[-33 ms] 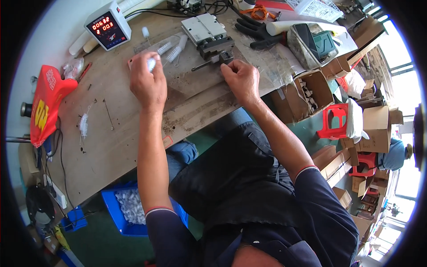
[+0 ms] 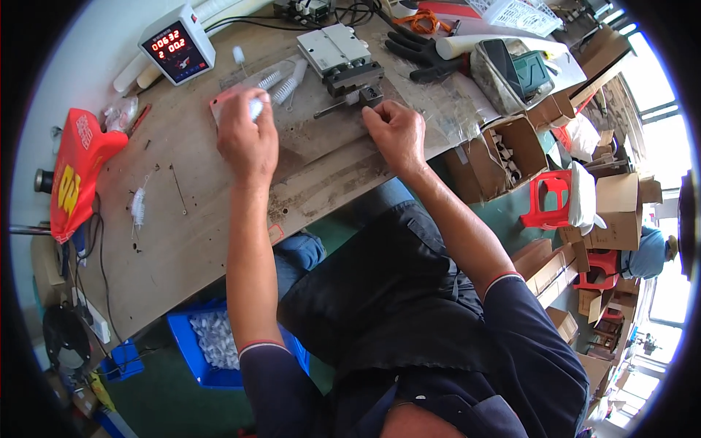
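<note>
Left hand (image 2: 248,139) left of the metal fixture (image 2: 337,52), fingers closed on a white brush (image 2: 255,109), right hand (image 2: 396,131) at the fixture's near end, fingers curled, any hold unclear, spiral brushes (image 2: 295,82) beside the fixture

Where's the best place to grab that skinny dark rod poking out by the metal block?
Probably pinch the dark rod near its left end, coming from the front left. It's thin enough for a finger-and-thumb grip, and that end points away from the metal block. The other end runs toward the block, where the right hand would crowd you.
</note>
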`<state>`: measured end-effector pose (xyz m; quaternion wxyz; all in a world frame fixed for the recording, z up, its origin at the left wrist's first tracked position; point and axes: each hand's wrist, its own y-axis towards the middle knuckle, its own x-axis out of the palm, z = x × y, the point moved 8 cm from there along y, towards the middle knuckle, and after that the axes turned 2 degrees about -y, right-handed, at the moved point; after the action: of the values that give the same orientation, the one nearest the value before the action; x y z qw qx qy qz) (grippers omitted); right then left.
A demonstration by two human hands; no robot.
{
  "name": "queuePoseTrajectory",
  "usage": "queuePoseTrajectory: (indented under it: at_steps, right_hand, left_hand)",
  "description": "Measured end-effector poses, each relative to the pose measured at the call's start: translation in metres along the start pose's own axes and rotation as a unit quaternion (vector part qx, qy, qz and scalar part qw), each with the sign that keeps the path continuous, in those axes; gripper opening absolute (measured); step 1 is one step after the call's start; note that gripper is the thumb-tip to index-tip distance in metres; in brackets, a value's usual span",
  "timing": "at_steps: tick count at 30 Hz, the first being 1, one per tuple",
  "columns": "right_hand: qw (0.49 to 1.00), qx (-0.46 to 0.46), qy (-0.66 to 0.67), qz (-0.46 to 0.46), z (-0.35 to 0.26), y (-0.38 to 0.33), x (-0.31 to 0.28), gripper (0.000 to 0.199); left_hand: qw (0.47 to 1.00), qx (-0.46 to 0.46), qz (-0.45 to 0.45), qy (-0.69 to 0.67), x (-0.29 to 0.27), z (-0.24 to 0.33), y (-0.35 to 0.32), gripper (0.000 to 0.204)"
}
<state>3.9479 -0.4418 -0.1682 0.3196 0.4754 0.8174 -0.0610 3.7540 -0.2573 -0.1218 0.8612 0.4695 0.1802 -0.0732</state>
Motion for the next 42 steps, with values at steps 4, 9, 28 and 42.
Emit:
queuePoseTrajectory:
  at_steps: [4,9,28,42]
  right_hand:
    - [0.997,0.015,0.074,0.0,0.01,0.0,0.0,0.028]
    - [0.993,0.01,0.121,0.011,0.011,0.006,0.001,0.03]
    - [0.972,0.032,0.231,0.029,0.018,0.004,-0.004,0.027]
    - [0.944,-0.163,0.245,-0.15,-0.045,-0.048,0.002,0.019]
  left_hand:
    - [0.991,0.04,-0.124,-0.02,0.025,0.037,-0.014,0.012]
    - [0.986,0.066,-0.155,0.0,0.038,0.046,-0.018,0.016]
    - [0.983,-0.046,-0.173,-0.047,0.019,0.035,-0.021,0.011]
    - [0.663,-0.415,-0.117,-0.613,0.053,0.053,-0.058,0.014]
